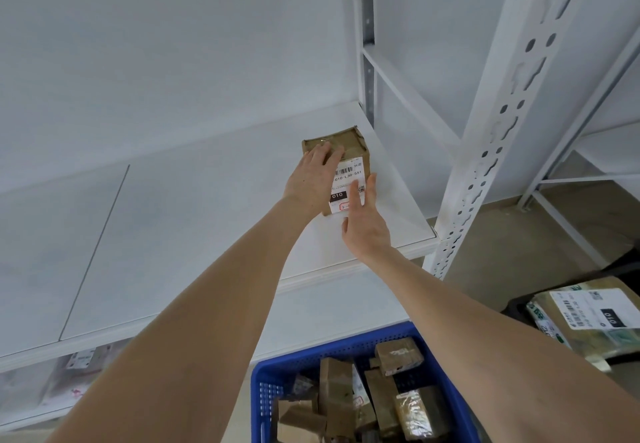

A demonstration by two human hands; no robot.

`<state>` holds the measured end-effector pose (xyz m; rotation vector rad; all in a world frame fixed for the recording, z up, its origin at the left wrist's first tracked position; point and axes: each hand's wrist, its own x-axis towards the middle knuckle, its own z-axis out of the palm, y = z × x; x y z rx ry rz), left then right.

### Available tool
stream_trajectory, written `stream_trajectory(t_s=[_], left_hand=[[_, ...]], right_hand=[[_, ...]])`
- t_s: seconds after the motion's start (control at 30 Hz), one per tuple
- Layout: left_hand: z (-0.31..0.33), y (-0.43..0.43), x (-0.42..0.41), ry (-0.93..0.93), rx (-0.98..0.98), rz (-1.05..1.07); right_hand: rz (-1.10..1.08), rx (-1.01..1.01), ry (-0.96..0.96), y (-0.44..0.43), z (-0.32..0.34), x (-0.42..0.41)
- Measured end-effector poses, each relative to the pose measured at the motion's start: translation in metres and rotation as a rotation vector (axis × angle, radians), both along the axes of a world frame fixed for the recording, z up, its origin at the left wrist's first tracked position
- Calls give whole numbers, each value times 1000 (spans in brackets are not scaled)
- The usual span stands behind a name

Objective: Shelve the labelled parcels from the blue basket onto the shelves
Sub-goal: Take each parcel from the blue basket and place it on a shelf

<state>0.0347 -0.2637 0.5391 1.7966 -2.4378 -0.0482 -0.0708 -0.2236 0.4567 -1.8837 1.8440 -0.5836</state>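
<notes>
Under the flat left hand (313, 179) on the white metal shelf (207, 234) sits a brown cardboard parcel (353, 146) labelled "010-L30-551"; the right hand (367, 224), fingers straight, touches its front

On shelf (207, 220), left hand (313, 179) and right hand (365, 226) against parcel (353, 151).

The light is bright, even and a little cool, so the white shelf (207, 217) looks pale blue-grey. It comes perhaps from above. Shadows are soft and weak, without hard edges. At the centre the label (346, 174) on the parcel (349, 144) is sharp enough to read. Toward 2 o'clock the upright post (502, 113) bends from the wide lens. At 8 o'clock the picture is hazy and blurred. At 5 o'clock, tape inside the blue basket (266, 373) gives small glare.
</notes>
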Motion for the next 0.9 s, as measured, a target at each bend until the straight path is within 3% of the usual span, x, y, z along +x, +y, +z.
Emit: stream_trajectory(t_s=[0.27, 0.47, 0.6, 0.9], left_hand=[[5, 8, -1, -77, -54, -12], [7, 44, 11, 58, -99, 8], [-8, 80, 31, 19, -126, 51], [-56, 174, 68, -24, 84, 159]], right_hand=[[-23, 22, 34, 16, 2, -3], [-28, 4, 54, 38, 15, 2], [-24, -37, 150, 60, 25, 8], [87, -94, 216, 137, 4, 31]])
